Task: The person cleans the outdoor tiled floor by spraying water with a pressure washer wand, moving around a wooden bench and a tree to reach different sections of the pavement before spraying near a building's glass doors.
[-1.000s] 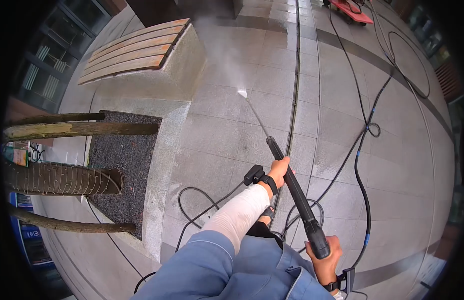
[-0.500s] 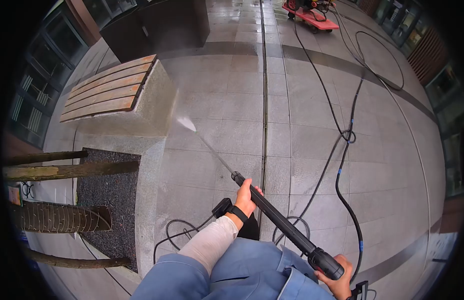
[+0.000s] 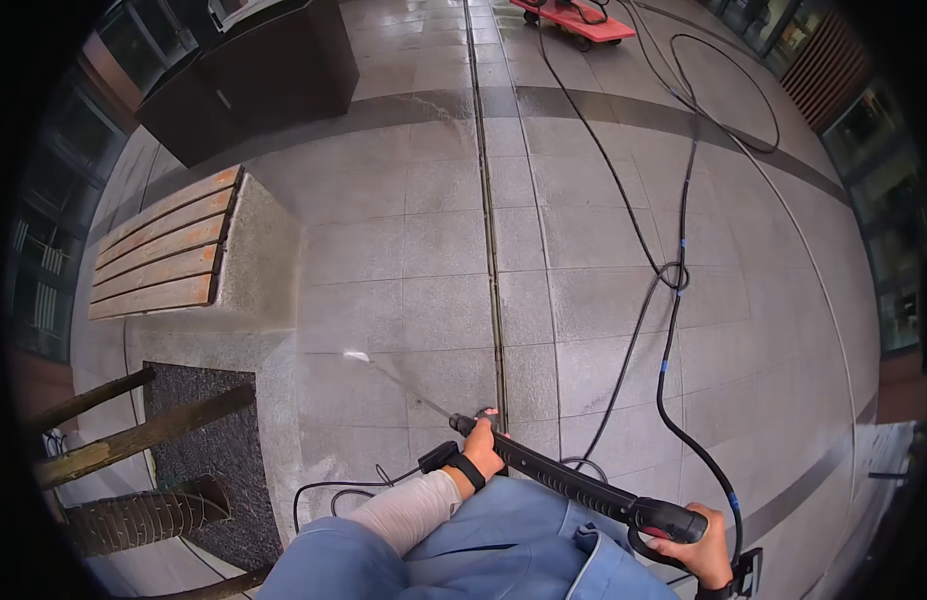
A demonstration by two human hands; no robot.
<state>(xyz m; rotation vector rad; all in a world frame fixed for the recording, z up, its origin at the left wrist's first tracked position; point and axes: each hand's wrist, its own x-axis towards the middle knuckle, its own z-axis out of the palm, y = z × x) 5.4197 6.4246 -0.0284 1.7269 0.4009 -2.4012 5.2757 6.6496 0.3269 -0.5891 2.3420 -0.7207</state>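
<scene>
A long black pressure washer wand (image 3: pixel 568 484) slants across my front. My left hand (image 3: pixel 483 447) wraps round its front end, just behind the thin metal lance (image 3: pixel 408 388). At the rear, my right hand (image 3: pixel 705 548) grips the wand's handle, its fingers partly hidden under it. White water spray (image 3: pixel 356 356) leaves the lance's tip, which points left and forward over the paving. A black hose (image 3: pixel 667 395) with blue tape bands runs from near my right hand up the pavement. A black strap with a box circles my left wrist.
On the left stands a concrete bench (image 3: pixel 259 262) with wooden slats. Below it, a gravel bed (image 3: pixel 205 415) holds wooden poles and a wrapped trunk. A dark cabinet (image 3: pixel 268 85) stands behind. A red trolley (image 3: pixel 578 20) is far off; a drain channel (image 3: pixel 489 235) splits the tiles.
The view has tipped upside and right, so bench and trolley sit differently in frame. The wand lies flatter and its spraying tip appears lower. Both hands keep hold of it.
</scene>
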